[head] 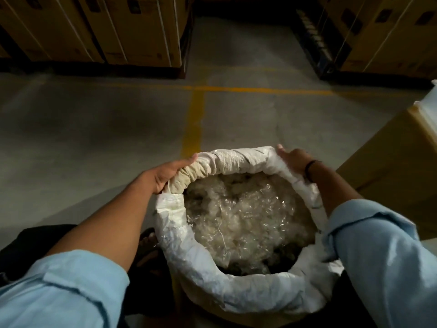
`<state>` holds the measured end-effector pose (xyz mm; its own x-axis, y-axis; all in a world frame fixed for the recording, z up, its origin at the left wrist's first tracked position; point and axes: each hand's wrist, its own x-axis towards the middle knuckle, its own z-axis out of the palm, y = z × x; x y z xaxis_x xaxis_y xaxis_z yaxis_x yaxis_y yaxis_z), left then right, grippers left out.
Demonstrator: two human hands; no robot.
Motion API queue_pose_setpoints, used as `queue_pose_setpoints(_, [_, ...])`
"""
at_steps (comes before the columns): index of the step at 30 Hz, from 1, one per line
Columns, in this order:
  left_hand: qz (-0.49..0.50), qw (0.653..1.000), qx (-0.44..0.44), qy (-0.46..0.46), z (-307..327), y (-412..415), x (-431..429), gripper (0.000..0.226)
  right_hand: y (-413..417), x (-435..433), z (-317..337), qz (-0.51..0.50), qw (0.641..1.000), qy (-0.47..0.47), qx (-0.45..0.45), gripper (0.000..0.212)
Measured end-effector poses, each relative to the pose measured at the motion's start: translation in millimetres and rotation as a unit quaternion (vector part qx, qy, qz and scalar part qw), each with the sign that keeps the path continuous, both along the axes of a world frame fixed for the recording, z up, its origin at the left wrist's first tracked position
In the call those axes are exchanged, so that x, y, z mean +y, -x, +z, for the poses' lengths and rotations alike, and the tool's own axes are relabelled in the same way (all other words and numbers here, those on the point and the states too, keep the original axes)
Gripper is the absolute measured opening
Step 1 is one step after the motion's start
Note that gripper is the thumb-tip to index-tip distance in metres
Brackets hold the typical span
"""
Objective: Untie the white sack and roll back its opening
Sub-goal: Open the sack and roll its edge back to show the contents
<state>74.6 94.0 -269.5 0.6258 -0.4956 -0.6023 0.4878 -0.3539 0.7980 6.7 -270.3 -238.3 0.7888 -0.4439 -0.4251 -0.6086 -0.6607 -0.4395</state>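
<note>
Standing upright on the floor at bottom centre of my feed is the white sack (236, 297), between the person's two forearms. Its mouth is wide open and the rim is rolled outward into a thick collar all the way round. The far-left stretch of the roll looks tan, the rest white. Inside I see a pale, translucent, crinkly fill (248, 216) that reaches close to the rim. A thin string (222, 235) lies across it, and another bit of cord hangs at the rim by the left fingers.

The left hand (165, 176) grips the roll at its far-left side, thumb laid along the top of the collar and fingers curled in against it. The right hand (293, 159) sits on the far-right side of the roll, blurred. One digit lies straight along the top, but the others drop over the outer side, so I can't tell if they close round it. There is a black wristband (309, 169) on that wrist. Both arms wear light blue sleeves (59, 292) pushed up the forearms.

Just left of the sack, low down, I make out a foot in a dark sandal (149, 247). The grey concrete floor (94, 129) carries yellow lines (195, 119) that cross beyond the sack. A cardboard box (390, 150) stands near the sack on the right. Stacked cartons (106, 27) with thin strapping line the far edge, left and right, with an aisle gap between them.
</note>
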Motion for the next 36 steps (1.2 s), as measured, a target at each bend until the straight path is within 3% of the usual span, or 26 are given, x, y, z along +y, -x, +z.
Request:
queue_pose_setpoints(2, [-0.034,0.999,-0.006,-0.041,10,0,-12,0.104,5,-17,-2,-0.04,0.999,-0.02,0.024,0.075])
queue_pose_setpoints(4, [-0.024,0.986,-0.091,-0.139,14,2,-28,0.096,8,-20,-6,-0.048,0.998,0.021,-0.018,0.075])
queue_pose_setpoints(7, [0.105,0.91,-0.256,-0.309,8,17,-43,0.09,23,5,-7,-0.055,0.977,0.127,-0.163,0.061])
queue_pose_setpoints(9, [0.19,0.849,-0.317,-0.379,2,37,-45,0.091,44,25,-10,-0.051,0.948,0.212,-0.234,0.056])
queue_pose_setpoints(11, [0.231,0.802,-0.336,-0.436,-2,64,-48,0.098,69,39,-16,-0.036,0.928,0.269,-0.255,0.06])
queue_pose_setpoints(13, [0.222,0.783,-0.329,-0.478,-4,89,-50,0.107,95,42,-29,-0.029,0.928,0.295,-0.226,0.07])
queue_pose_setpoints(19, [0.168,0.775,-0.304,-0.529,-10,140,-52,0.118,161,35,-65,0.049,0.921,0.359,-0.144,0.082])
queue_pose_setpoints(27, [0.209,0.822,-0.188,-0.496,-17,162,-59,0.129,164,14,-44,-0.044,0.965,0.237,-0.103,0.088])
queue_pose_setpoints(31, [0.242,0.842,-0.194,-0.441,-28,158,-54,0.11,152,14,-35,-0.014,0.973,0.221,-0.063,0.074])
queue_pose_setpoints(36, [0.239,0.861,-0.223,-0.391,-34,159,-39,0.084,137,-23,-45,-0.065,0.991,0.081,-0.084,0.054])
